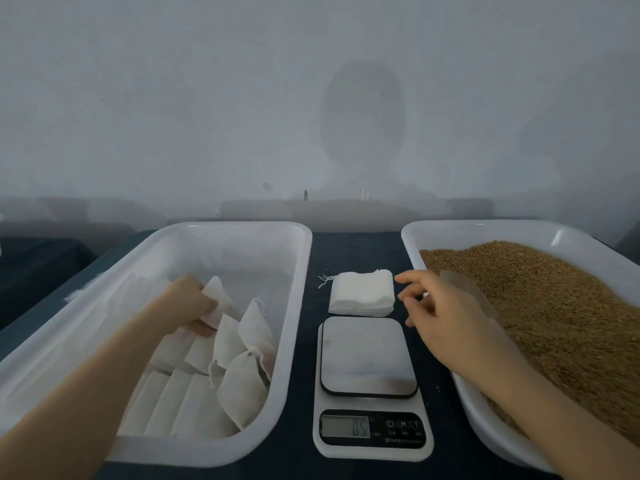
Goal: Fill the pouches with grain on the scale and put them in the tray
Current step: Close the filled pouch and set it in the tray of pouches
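My left hand (188,304) is inside the white tray (298,271) on the left and grips a filled white pouch (218,299) above several filled pouches (221,379) lying there. My right hand (440,306) hovers with loosely spread fingers just right of the stack of empty pouches (362,292), holding nothing. The scale (369,386) stands in the middle with a bare platform; its display shows digits. The grain (547,317) fills the white tray on the right (415,237).
A translucent scoop (467,292) lies on the grain beside my right hand. Both trays and the scale sit on a dark blue cloth (304,427). A pale wall rises right behind the table.
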Motion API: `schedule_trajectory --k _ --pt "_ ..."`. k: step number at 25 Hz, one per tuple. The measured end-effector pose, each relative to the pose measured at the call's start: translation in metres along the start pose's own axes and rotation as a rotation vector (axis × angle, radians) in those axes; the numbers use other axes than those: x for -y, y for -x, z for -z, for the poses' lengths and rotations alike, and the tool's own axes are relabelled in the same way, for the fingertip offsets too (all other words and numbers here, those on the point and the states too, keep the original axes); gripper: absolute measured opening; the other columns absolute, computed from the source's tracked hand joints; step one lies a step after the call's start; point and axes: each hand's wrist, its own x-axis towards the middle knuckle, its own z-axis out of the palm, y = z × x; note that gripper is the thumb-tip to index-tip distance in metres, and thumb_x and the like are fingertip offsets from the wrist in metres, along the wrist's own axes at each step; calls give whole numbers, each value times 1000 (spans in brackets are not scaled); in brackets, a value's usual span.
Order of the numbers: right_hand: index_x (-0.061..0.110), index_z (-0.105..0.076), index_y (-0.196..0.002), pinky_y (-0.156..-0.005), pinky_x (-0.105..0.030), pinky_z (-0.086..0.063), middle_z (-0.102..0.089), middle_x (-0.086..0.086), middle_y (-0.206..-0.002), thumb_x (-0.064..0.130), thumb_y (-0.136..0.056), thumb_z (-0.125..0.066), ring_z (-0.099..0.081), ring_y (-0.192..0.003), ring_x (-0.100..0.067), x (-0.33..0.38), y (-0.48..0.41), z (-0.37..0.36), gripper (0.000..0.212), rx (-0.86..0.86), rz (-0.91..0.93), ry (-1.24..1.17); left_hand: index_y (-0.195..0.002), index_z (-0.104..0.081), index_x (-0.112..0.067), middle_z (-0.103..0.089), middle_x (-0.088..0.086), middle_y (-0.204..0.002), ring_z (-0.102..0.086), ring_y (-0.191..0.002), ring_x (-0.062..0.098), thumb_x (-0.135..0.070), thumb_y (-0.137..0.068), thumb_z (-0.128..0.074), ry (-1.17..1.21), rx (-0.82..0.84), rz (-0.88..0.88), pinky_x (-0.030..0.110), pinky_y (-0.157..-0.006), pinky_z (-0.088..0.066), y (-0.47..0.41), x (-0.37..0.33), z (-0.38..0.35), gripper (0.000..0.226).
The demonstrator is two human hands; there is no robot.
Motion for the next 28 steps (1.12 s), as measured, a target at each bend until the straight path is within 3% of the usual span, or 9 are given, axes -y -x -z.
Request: schedule_trajectory --k 3,5,9,14,18,21,23,25,28 --pt "23 -56 -120 -53 -9 -42 -59 16 -86 10 -93 -52 -62 -70 -9 -2 0 -2 30 -7 0 -20 -86 -55 2 -66 21 -75 -70 -62 38 -6 -90 -60 -14 -27 29 47 -66 -59 0 -3 4 10" --pt "23 -55 -120 -52 -9 -42 -59 16 -85 10 -93 -52 -62 -68 -8 -4 -1 -3 30 -7 2 -17 -83 -49 -2 -67 20 -75 -70 -65 35 -19 -93 -60 -203 -136 -3 34 -58 -55 7 -15 6 23" --pt "23 -55 -121 -54 -7 -43 -58 18 -85 11 -94 -51 -61 -67 -3 -7 -2 -5 30 4 2 2 -120 -50 -14 -65 14 -110 -62 -101 35 -37 -98 -45 -650 -503 -335 34 -70 -36 31 -69 -12 32" --pt "24 -55 -119 -50 -7 -41 -57 17 -85 10 -94 -51 -60 -67 -3 -10 -3 -6 29 -15 -24 -11 -105 -61 -15 -64 5 -108 -58 -98 27 -33 -99 -45 -785 -158 -734 30 -71 -36 47 -146 -86 25" --pt "26 -55 -117 -55 -7 -43 -59 14 -84 13 -95 -49 -61 -68 -2 -11 -5 -6 27 -3 -29 -23 -113 -57 -7 -60 9 -110 -55 -95 24 -41 -97 -48 -887 208 -583 34 -80 -40 44 -165 -139 39" --pt "25 -56 -117 -60 -5 -42 -61 12 -87 13 -95 -49 -60 -70 -1 -10 -5 -6 26 2 -2 -5 -80 -44 -4 -50 11 -94 -54 -91 30 -22 -99 -43 -930 396 -427 31 -75 -38 49 -175 -153 26" --pt "24 -56 -118 -62 -4 -41 -61 11 -87 11 -94 -50 -59 -70 -1 -9 -6 -7 28 3 15 2 -70 -33 -8 -41 7 -81 -46 -73 25 -11 -97 -44 -905 387 -430 29 -68 -35 55 -177 -151 30" --pt "24 -55 -119 -62 -6 -43 -61 11 -90 10 -94 -50 -58 -70 -1 -7 -6 -7 30 5 17 6 -89 -50 0 -44 5 -84 -51 -82 26 -9 -95 -48 -862 267 -507 31 -75 -39 50 -172 -157 10" --pt "25 -55 -120 -61 -8 -44 -60 11 -92 10 -94 -50 -57 -69 -1 -6 -6 -8 30 10 6 3 -105 -59 -4 -45 2 -74 -51 -75 21 -8 -94 -49 -855 127 -600 29 -69 -42 48 -164 -158 15"
